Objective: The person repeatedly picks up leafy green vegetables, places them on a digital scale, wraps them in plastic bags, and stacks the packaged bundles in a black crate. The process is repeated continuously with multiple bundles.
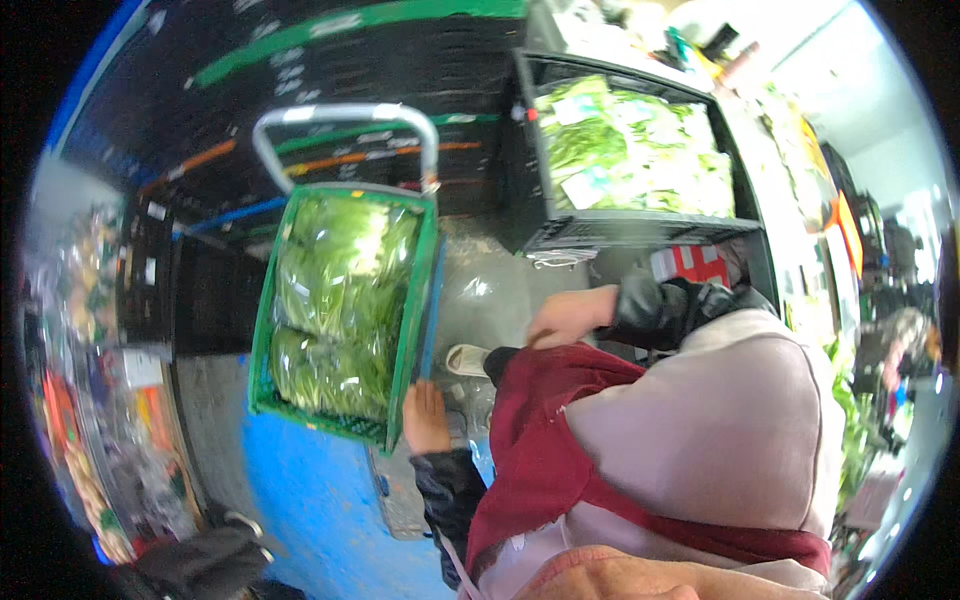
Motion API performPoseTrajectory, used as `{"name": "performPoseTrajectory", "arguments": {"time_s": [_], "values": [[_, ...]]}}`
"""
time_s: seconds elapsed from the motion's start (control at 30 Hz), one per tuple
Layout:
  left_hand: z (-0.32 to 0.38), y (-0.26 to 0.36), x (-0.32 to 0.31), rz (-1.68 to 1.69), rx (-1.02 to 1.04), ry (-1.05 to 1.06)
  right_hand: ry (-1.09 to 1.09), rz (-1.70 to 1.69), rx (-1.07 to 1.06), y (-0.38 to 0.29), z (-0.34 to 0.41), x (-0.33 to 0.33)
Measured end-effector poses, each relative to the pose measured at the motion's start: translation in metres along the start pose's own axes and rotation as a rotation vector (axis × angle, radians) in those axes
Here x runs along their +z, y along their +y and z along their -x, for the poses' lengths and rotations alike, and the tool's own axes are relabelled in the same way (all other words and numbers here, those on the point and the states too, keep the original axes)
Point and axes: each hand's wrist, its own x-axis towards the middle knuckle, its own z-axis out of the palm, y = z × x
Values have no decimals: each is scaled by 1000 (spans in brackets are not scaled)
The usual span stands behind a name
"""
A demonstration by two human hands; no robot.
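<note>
A green plastic crate (420, 300) holds clear bags of leafy green vegetables (337, 285). It stands before me at a grey metal tube handle (341, 112), with a blue edge showing along its right side. My left hand (426, 417) is beside the crate's near right corner, fingers extended; whether it touches the rim is unclear. My right hand (570, 316) is bent at the wrist beside my maroon apron (536, 420), its fingers partly hidden and blurred. Whether it grips the cloth cannot be told.
At the upper right, a black crate (645, 229) holds more bagged greens (630, 150). Black crates with coloured rims (375, 45) stand stacked behind the handle. Shelves of bagged produce (94, 277) line the left. A shoe (467, 360) shows on the grey floor, near a blue floor area (315, 480).
</note>
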Motion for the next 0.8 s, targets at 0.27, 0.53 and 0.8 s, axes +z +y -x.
{"name": "performPoseTrajectory", "arguments": {"time_s": [0.27,0.53,0.8], "values": [[14,-6,92,-321,-11,57,1601,-144,713,169,249,-68],[-142,-56,394,-1074,525,-416,1557,345,1478,422,434,-92],[-199,-85,437,-1556,683,-69,1345,298,861,417,434,-93]]}}
